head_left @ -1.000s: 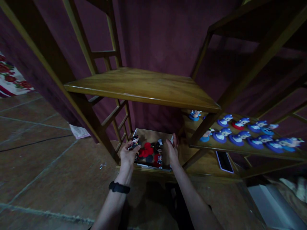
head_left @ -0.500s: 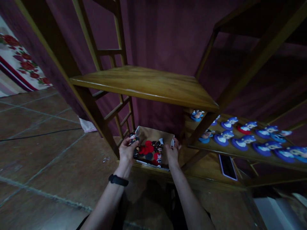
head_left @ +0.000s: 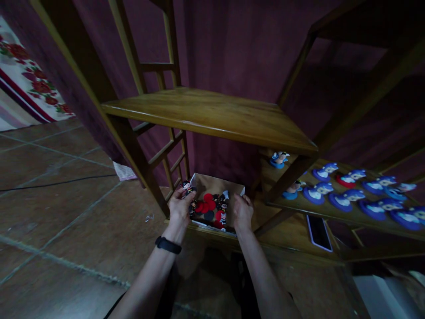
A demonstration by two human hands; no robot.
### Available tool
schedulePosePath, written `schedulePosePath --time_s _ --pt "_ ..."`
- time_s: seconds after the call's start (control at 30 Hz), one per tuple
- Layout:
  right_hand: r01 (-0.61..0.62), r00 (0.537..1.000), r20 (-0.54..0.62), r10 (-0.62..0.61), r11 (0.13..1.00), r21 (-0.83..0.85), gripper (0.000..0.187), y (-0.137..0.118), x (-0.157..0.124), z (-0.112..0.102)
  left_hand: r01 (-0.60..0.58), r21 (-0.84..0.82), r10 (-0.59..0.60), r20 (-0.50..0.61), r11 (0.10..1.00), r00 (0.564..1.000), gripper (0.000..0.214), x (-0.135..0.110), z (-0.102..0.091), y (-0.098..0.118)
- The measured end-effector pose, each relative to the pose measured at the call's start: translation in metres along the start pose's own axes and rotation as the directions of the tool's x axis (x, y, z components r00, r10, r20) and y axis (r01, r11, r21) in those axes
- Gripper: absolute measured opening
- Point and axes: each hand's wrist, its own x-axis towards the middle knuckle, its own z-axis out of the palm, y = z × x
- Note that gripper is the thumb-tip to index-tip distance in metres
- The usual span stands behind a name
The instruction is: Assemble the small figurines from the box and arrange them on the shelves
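A shallow cardboard box [head_left: 217,181] with pale edges stands on the lowest shelf board. Several small figurines with red and black round parts, among them a red-based figurine [head_left: 220,217], lie inside it. At the box's left wall my left hand [head_left: 179,208] is closed on a small dark-haired figurine [head_left: 187,187]. My right hand [head_left: 243,212] is at the right end of the box, fingers loosely bent and thumb apart, with nothing visible in it. A dark wristband [head_left: 168,245] circles my left wrist.
A wooden shelf board [head_left: 206,113] spans above the box. On the right shelf stand several blue-and-white figurines [head_left: 318,192], with a phone [head_left: 318,232] lying on the board below. A slanting wooden post [head_left: 282,184] separates the two sides. A black cable [head_left: 63,181] crosses the floor.
My right hand has let go of the box's right wall and come slightly inward over it. My left hand still holds the figurine. The whole view has shifted a little.
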Motion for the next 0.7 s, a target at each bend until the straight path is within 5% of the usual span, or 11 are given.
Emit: schedulePosePath --time_s 0.1,0.27,0.53,0.7 --pt "-0.042 0.997 -0.058 0.049 0.992 0.121 0.035 -0.004 -0.008 0.004 0.008 0.04 -0.01 0.048 0.999 0.999 0.048 -0.005 -0.002 -0.004" --pt "-0.089 0.996 0.038 0.084 0.984 0.156 0.033 0.0 -0.012 0.003 0.014 0.098 -0.029 0.15 0.995 0.988 0.042 -0.023 0.003 -0.007" --pt "-0.282 0.878 0.43 0.209 0.953 0.112 0.029 0.005 -0.026 0.011 0.051 0.1 -0.079 0.3 0.994 0.951 0.048 -0.042 0.012 -0.008" --pt "-0.28 0.878 0.434 0.203 0.952 0.121 0.037 0.01 -0.024 0.005 0.018 0.126 -0.067 0.4 0.992 0.914 0.043 -0.046 0.014 -0.012"
